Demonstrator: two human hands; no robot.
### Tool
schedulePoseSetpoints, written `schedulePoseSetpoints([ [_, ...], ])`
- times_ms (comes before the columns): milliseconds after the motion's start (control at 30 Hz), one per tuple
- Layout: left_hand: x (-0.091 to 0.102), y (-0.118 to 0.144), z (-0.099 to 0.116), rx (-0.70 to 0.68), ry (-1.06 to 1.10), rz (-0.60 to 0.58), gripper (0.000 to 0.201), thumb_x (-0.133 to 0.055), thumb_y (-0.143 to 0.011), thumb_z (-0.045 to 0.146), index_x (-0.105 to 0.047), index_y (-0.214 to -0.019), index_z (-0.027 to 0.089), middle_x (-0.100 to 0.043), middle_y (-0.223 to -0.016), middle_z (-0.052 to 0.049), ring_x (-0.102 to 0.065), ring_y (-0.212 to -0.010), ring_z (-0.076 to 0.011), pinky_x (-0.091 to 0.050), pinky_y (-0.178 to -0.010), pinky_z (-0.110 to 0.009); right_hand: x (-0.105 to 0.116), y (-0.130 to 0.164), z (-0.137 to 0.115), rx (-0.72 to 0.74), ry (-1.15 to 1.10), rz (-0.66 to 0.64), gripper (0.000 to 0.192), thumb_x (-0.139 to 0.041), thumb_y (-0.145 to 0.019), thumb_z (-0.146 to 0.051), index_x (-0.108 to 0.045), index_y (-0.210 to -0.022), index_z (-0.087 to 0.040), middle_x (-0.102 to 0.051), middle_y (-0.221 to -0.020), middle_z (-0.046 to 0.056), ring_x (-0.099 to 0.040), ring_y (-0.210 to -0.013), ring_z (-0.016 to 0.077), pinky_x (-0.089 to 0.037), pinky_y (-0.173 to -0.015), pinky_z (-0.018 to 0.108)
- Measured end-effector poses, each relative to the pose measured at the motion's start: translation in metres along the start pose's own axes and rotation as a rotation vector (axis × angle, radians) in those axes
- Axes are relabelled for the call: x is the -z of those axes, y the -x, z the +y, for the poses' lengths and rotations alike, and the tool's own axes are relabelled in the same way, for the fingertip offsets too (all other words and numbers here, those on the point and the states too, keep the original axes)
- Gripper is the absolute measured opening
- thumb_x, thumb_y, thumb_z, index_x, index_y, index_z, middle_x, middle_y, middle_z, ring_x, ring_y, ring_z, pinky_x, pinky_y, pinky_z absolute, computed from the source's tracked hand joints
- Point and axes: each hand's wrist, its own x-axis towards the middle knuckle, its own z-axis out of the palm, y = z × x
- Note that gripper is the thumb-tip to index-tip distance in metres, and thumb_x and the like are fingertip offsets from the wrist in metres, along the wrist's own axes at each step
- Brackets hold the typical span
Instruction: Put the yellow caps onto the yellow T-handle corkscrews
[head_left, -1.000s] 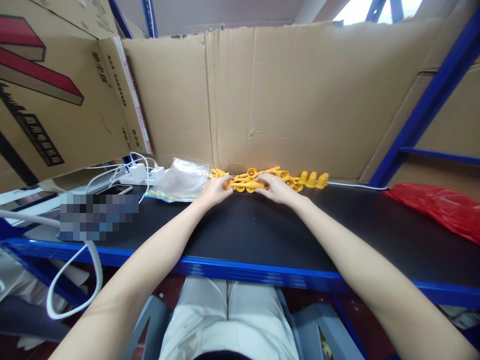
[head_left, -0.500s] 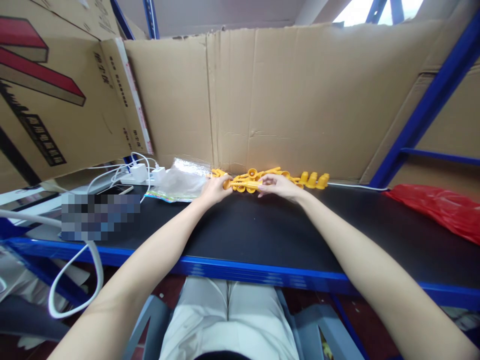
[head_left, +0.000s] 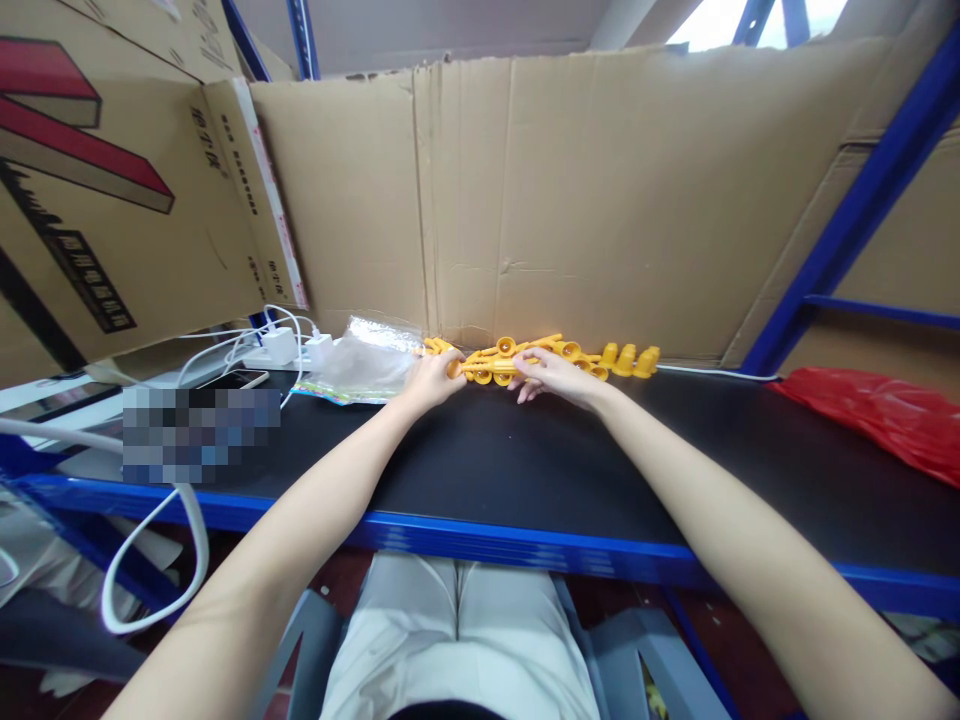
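A cluster of small yellow plastic parts (head_left: 501,365) lies at the back of the black shelf top (head_left: 525,470), against a cardboard wall. My left hand (head_left: 429,381) grips the left end of the cluster. My right hand (head_left: 553,375) rests on its right side, fingers curled over the pieces. A few more yellow cone-shaped parts (head_left: 627,360) stand in a row just to the right of my right hand.
A crumpled clear plastic bag (head_left: 360,366) lies left of the parts. White chargers and cables (head_left: 279,346) and a phone (head_left: 229,379) sit further left. A red plastic bag (head_left: 877,415) lies at the right. Cardboard (head_left: 600,200) closes the back; a blue frame edge (head_left: 480,540) fronts the shelf.
My right hand has shifted slightly over the yellow parts, its fingers now curled down on them. The left hand has stayed put.
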Motion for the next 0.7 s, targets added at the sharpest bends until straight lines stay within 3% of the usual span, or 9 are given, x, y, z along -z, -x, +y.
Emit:
schedulePoseSetpoints([
  [267,-0.0036,-0.0031,-0.0055,0.012,0.137,-0.058,0.033,-0.057,-0.071,0.025,-0.066,-0.102,0.018,-0.065,-0.070,-0.003,-0.058,-0.070,-0.0175,-0.043,-0.067,-0.027,0.0075,-0.0072,0.0104,0.194,0.028,-0.033,0.036,-0.068,-0.074,-0.024,-0.042,-0.098,-0.023,-0.064,-0.086,0.001,-0.065,-0.067,0.0120,-0.054,-0.068,0.029],
  [533,0.0009,-0.0011,-0.0045,-0.048,0.035,0.003,0.031,-0.057,-0.072,0.026,-0.066,-0.101,0.021,-0.066,-0.079,-0.003,-0.058,-0.073,-0.0175,-0.043,-0.072,-0.029,0.0072,-0.0023,0.0071,0.176,0.138,0.044,0.032,-0.057,-0.084,-0.045,-0.050,-0.098,-0.017,-0.070,-0.082,0.007,-0.061,-0.050,0.0117,-0.052,-0.062,0.031],
  [700,0.0012,0.0001,-0.0040,-0.064,0.015,0.006,0.031,-0.058,-0.073,0.027,-0.064,-0.103,0.022,-0.067,-0.084,-0.004,-0.060,-0.076,-0.0180,-0.044,-0.074,-0.029,-0.0005,-0.0007,0.0038,0.094,0.139,0.038,0.047,-0.044,-0.086,-0.060,-0.057,-0.083,-0.014,-0.068,-0.066,0.008,-0.058,-0.044,0.0116,-0.048,-0.052,0.027],
])
